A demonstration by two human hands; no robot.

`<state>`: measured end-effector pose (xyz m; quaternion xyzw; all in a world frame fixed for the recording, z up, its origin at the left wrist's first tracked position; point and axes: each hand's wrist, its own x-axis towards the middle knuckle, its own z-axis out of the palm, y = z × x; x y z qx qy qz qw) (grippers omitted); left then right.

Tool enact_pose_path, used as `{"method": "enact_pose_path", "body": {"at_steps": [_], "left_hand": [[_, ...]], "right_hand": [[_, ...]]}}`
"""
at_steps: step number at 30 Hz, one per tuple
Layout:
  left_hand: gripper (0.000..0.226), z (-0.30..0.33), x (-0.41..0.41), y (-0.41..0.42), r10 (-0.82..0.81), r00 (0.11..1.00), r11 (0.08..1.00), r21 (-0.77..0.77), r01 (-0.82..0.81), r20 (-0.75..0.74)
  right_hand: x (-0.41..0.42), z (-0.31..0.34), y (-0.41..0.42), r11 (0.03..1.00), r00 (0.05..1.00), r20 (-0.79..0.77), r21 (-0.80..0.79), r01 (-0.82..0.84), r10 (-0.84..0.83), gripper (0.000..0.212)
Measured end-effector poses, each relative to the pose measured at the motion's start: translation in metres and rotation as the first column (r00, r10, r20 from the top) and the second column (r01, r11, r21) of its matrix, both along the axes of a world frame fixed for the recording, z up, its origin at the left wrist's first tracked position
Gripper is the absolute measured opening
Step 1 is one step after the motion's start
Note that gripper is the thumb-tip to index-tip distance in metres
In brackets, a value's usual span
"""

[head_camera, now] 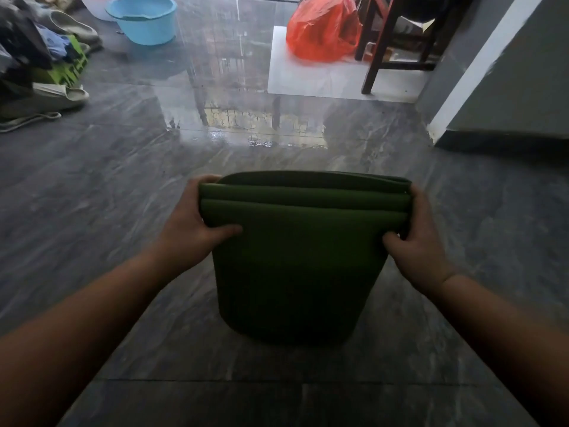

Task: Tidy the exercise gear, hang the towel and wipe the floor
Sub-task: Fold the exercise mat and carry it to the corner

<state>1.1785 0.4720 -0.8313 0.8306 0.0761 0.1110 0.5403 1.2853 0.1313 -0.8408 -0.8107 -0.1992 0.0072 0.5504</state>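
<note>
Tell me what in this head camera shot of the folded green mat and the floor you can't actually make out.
- Folded green mat: its lower end is lost in shadow; contact with the floor is unclear.
- Left hand and right hand: the fingers of each grip go behind the mat.
- Red bag: contents hidden, top cut by the frame edge.
- Blue basin: interior mostly unseen.
- Clothes pile: cut by the left edge, items indistinct.

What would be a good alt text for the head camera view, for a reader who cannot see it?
Two bare hands, the left hand and right hand, hold a folded dark green exercise mat by its sides above a glossy grey tiled floor. Farther back are a blue basin, an orange plastic bag and a dark wooden chair.
</note>
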Motion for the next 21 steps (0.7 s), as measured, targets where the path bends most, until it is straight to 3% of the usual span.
{"method": "enact_pose_path", "body": {"at_steps": [5, 10, 15, 21], "left_hand": [[0.065, 0.027, 0.01, -0.004, 0.111, 0.988, 0.99, 0.081, -0.12, 0.108], [0.075, 0.046, 0.001, 0.001, -0.095, 0.979, 0.981, 0.184, 0.061, 0.179], [0.047, -0.009, -0.026, -0.002, -0.382, 0.908, 0.773, 0.598, 0.212, 0.172], [0.038, -0.112, -0.1, -0.021, -0.549, 0.835, 0.579, 0.738, 0.347, 0.039]], "right_hand": [[0.006, 0.026, -0.006, 1.0, 0.996, 0.087, 0.004, -0.024, 0.024, 0.069], [0.007, 0.042, -0.035, 0.99, 0.923, 0.359, -0.092, -0.111, 0.137, 0.053], [-0.018, -0.015, -0.066, 0.958, 0.829, 0.488, -0.213, -0.189, 0.272, 0.031], [-0.096, -0.104, -0.09, 0.922, 0.865, 0.363, -0.303, -0.243, 0.347, 0.021]]}}
